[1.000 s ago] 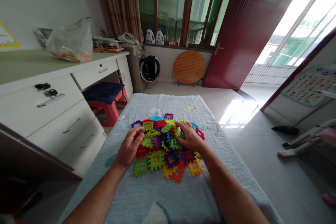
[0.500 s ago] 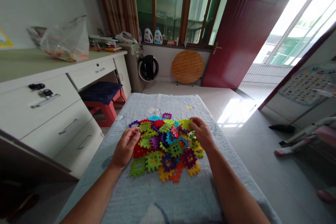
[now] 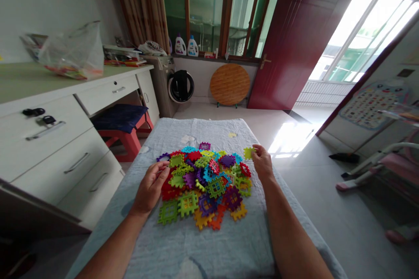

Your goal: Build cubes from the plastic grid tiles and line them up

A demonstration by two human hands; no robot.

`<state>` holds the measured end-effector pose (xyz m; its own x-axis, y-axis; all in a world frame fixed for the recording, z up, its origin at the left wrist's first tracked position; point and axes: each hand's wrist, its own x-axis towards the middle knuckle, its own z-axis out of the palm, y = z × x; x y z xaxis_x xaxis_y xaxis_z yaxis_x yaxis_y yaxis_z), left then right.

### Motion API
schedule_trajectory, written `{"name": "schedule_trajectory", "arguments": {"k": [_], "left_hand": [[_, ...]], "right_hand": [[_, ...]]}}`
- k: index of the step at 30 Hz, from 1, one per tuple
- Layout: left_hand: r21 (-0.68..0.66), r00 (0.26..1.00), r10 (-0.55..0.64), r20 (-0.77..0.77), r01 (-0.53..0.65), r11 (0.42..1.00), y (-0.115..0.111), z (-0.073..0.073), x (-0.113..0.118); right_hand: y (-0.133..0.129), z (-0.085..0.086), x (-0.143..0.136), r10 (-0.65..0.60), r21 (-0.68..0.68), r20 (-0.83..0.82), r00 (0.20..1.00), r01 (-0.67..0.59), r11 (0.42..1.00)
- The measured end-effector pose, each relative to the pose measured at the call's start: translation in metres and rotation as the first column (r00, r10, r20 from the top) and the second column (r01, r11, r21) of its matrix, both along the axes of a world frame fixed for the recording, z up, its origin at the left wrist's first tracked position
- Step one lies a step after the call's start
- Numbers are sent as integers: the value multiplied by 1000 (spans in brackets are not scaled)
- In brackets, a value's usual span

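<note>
A mixed pile of interlocking plastic building tiles (image 3: pixel 207 205), with notched edges, lies on the cloth-covered table (image 3: pixel 209 253). Their colours include green, purple, red, blue and orange. To the right of the pile, my right hand (image 3: pixel 262 163) pinches a yellow-green tile (image 3: pixel 248 153) by its right side, apart from the others. My left hand (image 3: pixel 151 187) rests at the pile's left edge, thumb and fingers apart with nothing held between them. Its fingertips are close to a green square tile (image 3: pixel 176 161); whether they touch it I cannot tell.
A white desk (image 3: pixel 121 76) with drawers stands at the left, bearing a plastic bag (image 3: pixel 75 54). A red stool (image 3: pixel 131 141) with a dark seat is beneath it. Farther back are a washing machine (image 3: pixel 162 85) and a round wooden tabletop (image 3: pixel 229 84). A pink-seated chair (image 3: pixel 393 168) is at right.
My right hand has moved right, carrying the yellow-green tile off the pile; a purple tile and a red one now show there. My left hand stays beside the pile. The camera view has shifted slightly.
</note>
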<state>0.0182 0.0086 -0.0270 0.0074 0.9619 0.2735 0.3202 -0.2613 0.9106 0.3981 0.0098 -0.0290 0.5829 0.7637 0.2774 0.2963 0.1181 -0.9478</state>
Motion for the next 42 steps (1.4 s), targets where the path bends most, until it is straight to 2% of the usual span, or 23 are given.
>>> {"name": "schedule_trajectory", "arguments": {"k": [2, 6, 10, 15, 20, 26, 31, 33, 35, 37, 40, 42], "left_hand": [[-9, 1000, 1, 0, -1, 1000, 0, 0, 0], [-31, 1000, -4, 19, 4, 999, 1, -1, -1], [-33, 1000, -5, 31, 6, 999, 3, -3, -2], [-47, 1000, -7, 20, 8, 999, 4, -4, -2], [-60, 999, -20, 29, 21, 998, 4, -7, -3], [-68, 999, -30, 39, 32, 997, 6, -11, -4], [-73, 999, -28, 44, 31, 997, 8, -13, -5], [-72, 998, -29, 53, 32, 997, 8, -14, -5], [-76, 998, -32, 55, 36, 996, 8, -14, -6], [-79, 998, -37, 52, 41, 996, 8, -14, -6], [-80, 997, -46, 54, 51, 996, 7, -14, -6], [-77, 998, -43, 50, 47, 996, 6, -14, -6]], "right_hand": [[3, -7, 6, -12, -23, 50, 999, 13, 1000], [7, -15, 10, 50, -90, 201, 978, -32, 995], [7, -16, 7, -60, -84, 513, 856, 120, 989], [3, -20, 5, -81, -182, 680, 728, 275, 944], [4, -24, 8, -6, -267, 702, 712, 271, 925], [7, -22, 10, -38, -179, 705, 708, 229, 957], [3, -19, 9, 60, -334, 703, 708, 255, 907], [2, -12, 5, 37, -320, 698, 716, 264, 910], [0, -4, -2, 43, -284, 690, 722, 216, 934], [-3, 4, -13, 137, -301, 683, 717, 107, 947], [-7, 12, -31, 317, -401, 673, 668, -29, 915], [-9, 15, -39, 392, -448, 661, 640, -82, 890]]}}
